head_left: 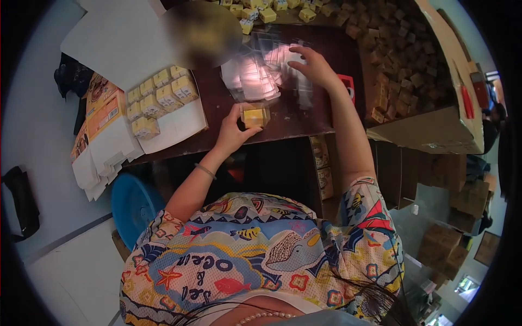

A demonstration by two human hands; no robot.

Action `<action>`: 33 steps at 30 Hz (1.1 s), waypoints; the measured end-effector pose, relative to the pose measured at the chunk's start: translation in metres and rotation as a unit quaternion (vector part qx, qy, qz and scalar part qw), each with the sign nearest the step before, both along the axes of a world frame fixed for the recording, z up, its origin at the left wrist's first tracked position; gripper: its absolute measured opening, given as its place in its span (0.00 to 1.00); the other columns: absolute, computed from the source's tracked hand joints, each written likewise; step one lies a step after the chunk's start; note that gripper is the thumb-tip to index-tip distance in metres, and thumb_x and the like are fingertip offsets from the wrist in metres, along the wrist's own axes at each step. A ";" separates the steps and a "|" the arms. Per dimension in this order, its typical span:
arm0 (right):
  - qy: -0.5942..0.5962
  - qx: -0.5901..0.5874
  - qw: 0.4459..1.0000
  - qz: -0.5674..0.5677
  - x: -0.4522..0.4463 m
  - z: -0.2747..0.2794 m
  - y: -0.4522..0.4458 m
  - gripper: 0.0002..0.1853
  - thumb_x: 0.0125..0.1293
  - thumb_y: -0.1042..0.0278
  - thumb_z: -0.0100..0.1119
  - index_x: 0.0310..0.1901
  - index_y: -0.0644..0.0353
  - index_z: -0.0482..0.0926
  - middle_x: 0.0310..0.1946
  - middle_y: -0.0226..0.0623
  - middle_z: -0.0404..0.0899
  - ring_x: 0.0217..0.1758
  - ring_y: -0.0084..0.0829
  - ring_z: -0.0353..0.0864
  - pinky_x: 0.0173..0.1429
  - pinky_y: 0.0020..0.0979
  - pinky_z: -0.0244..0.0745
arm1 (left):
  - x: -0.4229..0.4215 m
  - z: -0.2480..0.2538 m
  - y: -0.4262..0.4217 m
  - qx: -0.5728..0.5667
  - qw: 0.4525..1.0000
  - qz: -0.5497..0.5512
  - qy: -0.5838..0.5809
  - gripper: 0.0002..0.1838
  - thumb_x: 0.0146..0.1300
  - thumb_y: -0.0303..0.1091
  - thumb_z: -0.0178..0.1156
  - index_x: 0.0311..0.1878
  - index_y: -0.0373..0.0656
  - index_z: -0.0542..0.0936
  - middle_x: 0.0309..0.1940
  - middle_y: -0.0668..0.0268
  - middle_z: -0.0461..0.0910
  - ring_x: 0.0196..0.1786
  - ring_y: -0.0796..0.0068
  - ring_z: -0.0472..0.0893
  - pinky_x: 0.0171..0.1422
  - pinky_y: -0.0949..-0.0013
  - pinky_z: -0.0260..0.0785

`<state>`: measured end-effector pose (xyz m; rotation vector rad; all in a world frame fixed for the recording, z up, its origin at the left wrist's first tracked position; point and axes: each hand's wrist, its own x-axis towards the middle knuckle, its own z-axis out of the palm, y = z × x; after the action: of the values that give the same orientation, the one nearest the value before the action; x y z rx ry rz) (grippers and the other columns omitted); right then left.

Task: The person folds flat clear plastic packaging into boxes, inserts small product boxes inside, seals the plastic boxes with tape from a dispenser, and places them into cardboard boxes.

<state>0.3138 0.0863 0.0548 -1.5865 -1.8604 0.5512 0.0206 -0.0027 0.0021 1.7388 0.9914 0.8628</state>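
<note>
At the table's near edge my left hand (235, 130) grips a small yellow box (253, 118) between thumb and fingers. Clear plastic seems to surround this box. My right hand (314, 66) hovers over or rests lightly on the right side of a pile of clear plastic sleeves (258, 79), its fingers apart and nothing visible in them. Whether its fingertips touch the sleeves I cannot tell. To the left, rows of wrapped yellow boxes (169, 95) stand on a white cardboard sheet (182, 122).
Loose yellow boxes (267, 14) lie at the back of the dark table (293, 122). On the right is a large carton (429, 127) full of small brown blocks. A red object (348, 87) sits beside my right forearm. A blue basin (130, 209) stands below left.
</note>
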 end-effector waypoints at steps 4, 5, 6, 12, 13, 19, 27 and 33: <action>-0.262 0.062 0.958 -0.098 0.050 -0.016 0.094 0.26 0.60 0.66 0.61 0.62 0.57 0.74 0.63 0.45 0.72 0.65 0.50 0.71 0.63 0.45 0.73 | 0.003 0.001 -0.003 0.011 1.000 0.003 0.012 0.32 0.49 0.32 0.76 0.57 0.43 0.72 0.49 0.61 0.81 0.53 0.66 0.82 0.59 0.65 0.72; -0.323 0.045 0.936 -0.134 0.062 -0.006 0.107 0.28 0.61 0.71 0.56 0.65 0.55 0.71 0.63 0.42 0.71 0.67 0.49 0.69 0.63 0.49 0.72 | 0.005 0.007 -0.010 0.015 1.000 0.005 0.012 0.32 0.49 0.32 0.76 0.57 0.43 0.72 0.49 0.60 0.81 0.53 0.65 0.82 0.59 0.65 0.72; -0.344 0.066 0.927 -0.131 0.072 -0.019 0.134 0.27 0.61 0.71 0.54 0.64 0.55 0.71 0.63 0.42 0.71 0.68 0.48 0.69 0.62 0.50 0.72 | 0.004 0.003 -0.006 0.017 1.000 0.014 0.018 0.32 0.49 0.32 0.76 0.57 0.43 0.72 0.49 0.60 0.81 0.53 0.65 0.82 0.59 0.65 0.72; -0.300 0.178 0.914 -0.208 0.115 -0.061 0.191 0.24 0.64 0.66 0.56 0.62 0.58 0.70 0.46 0.46 0.82 0.46 0.50 0.83 0.47 0.47 0.80 | 0.008 0.009 -0.015 0.017 1.000 0.007 0.020 0.34 0.49 0.34 0.77 0.58 0.42 0.71 0.51 0.58 0.81 0.56 0.62 0.82 0.61 0.63 0.72; -0.277 0.161 0.920 -0.225 0.107 -0.067 0.202 0.23 0.64 0.63 0.57 0.60 0.59 0.72 0.42 0.45 0.82 0.43 0.48 0.84 0.44 0.46 0.80 | 0.005 0.005 -0.010 0.013 0.999 0.010 0.028 0.34 0.49 0.35 0.77 0.58 0.43 0.71 0.51 0.57 0.81 0.56 0.59 0.82 0.61 0.62 0.72; 0.312 -0.033 0.914 -0.259 0.076 -0.053 0.159 0.24 0.66 0.55 0.63 0.53 0.68 0.77 0.34 0.39 0.82 0.33 0.28 0.83 0.37 0.32 0.79 | 0.009 0.012 -0.015 0.014 1.000 0.004 0.011 0.33 0.50 0.35 0.76 0.57 0.42 0.71 0.51 0.56 0.81 0.56 0.57 0.82 0.61 0.61 0.72; -0.141 0.142 0.933 -0.297 0.032 -0.052 0.150 0.26 0.56 0.53 0.67 0.49 0.66 0.80 0.45 0.50 0.82 0.60 0.57 0.75 0.58 0.46 0.77 | 0.012 0.005 -0.009 0.013 1.000 0.000 -0.018 0.33 0.49 0.33 0.76 0.58 0.43 0.71 0.50 0.56 0.81 0.55 0.56 0.82 0.60 0.61 0.72; 0.076 0.010 0.976 -0.204 0.038 -0.044 0.160 0.25 0.58 0.59 0.70 0.52 0.67 0.81 0.46 0.47 0.83 0.54 0.41 0.81 0.55 0.36 0.78 | 0.009 -0.003 -0.004 0.029 1.000 -0.003 -0.006 0.34 0.50 0.30 0.76 0.59 0.42 0.70 0.50 0.60 0.82 0.55 0.70 0.82 0.61 0.66 0.71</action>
<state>0.3515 0.2467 0.0108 -1.7940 -1.3725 0.4512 0.0292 -0.0068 -0.0006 1.7828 0.9618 0.9056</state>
